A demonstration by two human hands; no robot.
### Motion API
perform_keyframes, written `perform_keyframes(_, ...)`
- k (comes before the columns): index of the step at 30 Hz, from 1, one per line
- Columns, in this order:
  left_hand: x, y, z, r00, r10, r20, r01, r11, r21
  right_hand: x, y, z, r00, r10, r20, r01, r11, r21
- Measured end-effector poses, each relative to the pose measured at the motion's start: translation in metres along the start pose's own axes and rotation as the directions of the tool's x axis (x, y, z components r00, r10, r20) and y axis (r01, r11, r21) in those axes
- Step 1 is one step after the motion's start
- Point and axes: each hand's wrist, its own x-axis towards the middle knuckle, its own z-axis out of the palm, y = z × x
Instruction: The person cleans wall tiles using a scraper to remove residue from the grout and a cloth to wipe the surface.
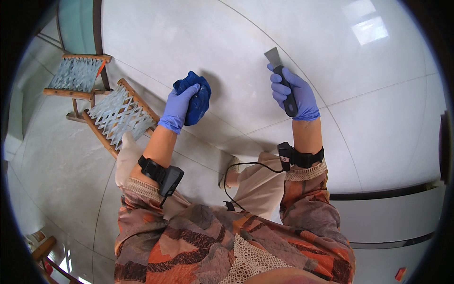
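My left hand (177, 106), in a purple disposable glove, grips a crumpled dark blue cloth (198, 101) with pale specks on it. The thumb presses across its upper face, and the fingers beneath are hidden. In my right hand (301, 92), gloved the same way, is a putty knife (291, 103) with a black handle. Its flat metal blade (273, 56) points up and to the left, away from me. The fingers wrap around the handle. Both hands are held apart in the air above the tiled floor (227, 46).
Two wooden folding stools with woven strap seats stand at left, one nearer (120, 113) and one farther (76, 74). A pale drawer cabinet (386, 213) is at lower right. A black cable (227, 181) hangs near my right forearm. A teal panel (76, 26) stands at upper left.
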Motion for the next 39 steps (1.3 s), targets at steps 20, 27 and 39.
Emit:
perform_keyframes(20, -0.008, -0.003, 0.006, 1.0, 0.01, -0.02, -0.01, 0.999, 0.03, 0.014, -0.007, 0.014, 1.0, 0.02, -0.017, -0.021, 1.0, -0.015)
perform_keyframes(27, -0.003, -0.002, 0.002, 0.998, 0.017, -0.057, -0.012, 0.996, 0.091, 0.04, -0.009, 0.022, 0.996, 0.05, 0.067, -0.05, 0.999, 0.004)
perform_keyframes(39, -0.005, -0.001, 0.005, 0.999, -0.012, -0.042, 0.014, 0.998, 0.058, 0.047, -0.008, 0.022, 0.994, 0.058, 0.092, -0.06, 0.998, 0.011)
